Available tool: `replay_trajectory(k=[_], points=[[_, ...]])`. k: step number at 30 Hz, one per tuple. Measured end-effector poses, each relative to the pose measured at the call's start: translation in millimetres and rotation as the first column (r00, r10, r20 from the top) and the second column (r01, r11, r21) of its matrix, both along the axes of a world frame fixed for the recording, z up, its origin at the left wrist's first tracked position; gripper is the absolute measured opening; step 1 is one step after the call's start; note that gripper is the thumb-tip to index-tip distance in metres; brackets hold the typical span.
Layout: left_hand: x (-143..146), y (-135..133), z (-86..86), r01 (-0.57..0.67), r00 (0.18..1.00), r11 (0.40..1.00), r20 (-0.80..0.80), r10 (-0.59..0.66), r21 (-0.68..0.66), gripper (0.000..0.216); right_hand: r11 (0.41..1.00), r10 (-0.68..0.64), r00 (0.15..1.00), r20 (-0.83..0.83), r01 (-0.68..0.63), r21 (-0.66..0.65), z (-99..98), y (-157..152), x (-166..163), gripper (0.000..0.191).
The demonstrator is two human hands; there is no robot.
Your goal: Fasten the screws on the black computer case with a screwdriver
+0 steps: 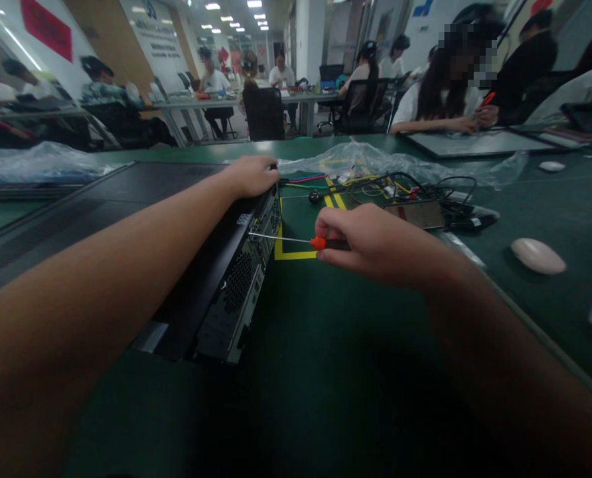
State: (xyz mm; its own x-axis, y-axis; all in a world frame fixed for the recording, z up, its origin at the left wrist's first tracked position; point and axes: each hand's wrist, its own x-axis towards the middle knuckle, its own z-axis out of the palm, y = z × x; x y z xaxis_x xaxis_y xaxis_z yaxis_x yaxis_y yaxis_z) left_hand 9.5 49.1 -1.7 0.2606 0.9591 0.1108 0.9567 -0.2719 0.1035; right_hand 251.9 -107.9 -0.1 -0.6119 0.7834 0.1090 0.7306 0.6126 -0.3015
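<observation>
A flat black computer case [141, 219] lies on the green table [336, 372], its perforated metal rear panel [243, 272] facing right. My left hand [252, 175] rests closed over the case's far top corner. My right hand [375, 244] is closed on a screwdriver [296, 240] with a red and black handle. Its thin shaft runs left and the tip touches the rear panel near the upper edge.
Clear plastic bags [375, 162], coloured cables and a phone-like slab [418, 214] lie beyond my right hand. A white mouse [537, 255] sits to the right. Yellow tape marks [296, 255] are on the table. A person [450, 86] sits across, with several others at desks behind.
</observation>
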Motion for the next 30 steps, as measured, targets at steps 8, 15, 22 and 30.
replay_trajectory(k=[8,15,22,30], points=[[-0.8,-1.1,-0.4,0.007,1.000,1.000,-0.014,-0.006,0.013,0.069,1.000,-0.002,0.998,0.062,0.002,0.000,4.3,-2.5,-0.8,0.007],[-2.0,0.7,-1.2,-0.001,1.000,1.000,-0.012,0.001,0.009,0.068,1.000,0.005,0.997,0.078,-0.004,-0.020,4.3,-2.0,0.0,0.009],[-3.3,3.9,-3.8,0.011,1.000,1.000,0.020,-0.012,0.024,0.067,1.000,0.000,0.995,0.099,0.002,-0.015,5.3,-3.1,0.7,0.013],[-5.6,6.3,-5.4,-0.002,1.000,1.000,0.006,0.002,0.023,0.070,0.999,0.035,0.994,0.105,-0.033,-0.022,3.5,-2.6,1.3,0.020]])
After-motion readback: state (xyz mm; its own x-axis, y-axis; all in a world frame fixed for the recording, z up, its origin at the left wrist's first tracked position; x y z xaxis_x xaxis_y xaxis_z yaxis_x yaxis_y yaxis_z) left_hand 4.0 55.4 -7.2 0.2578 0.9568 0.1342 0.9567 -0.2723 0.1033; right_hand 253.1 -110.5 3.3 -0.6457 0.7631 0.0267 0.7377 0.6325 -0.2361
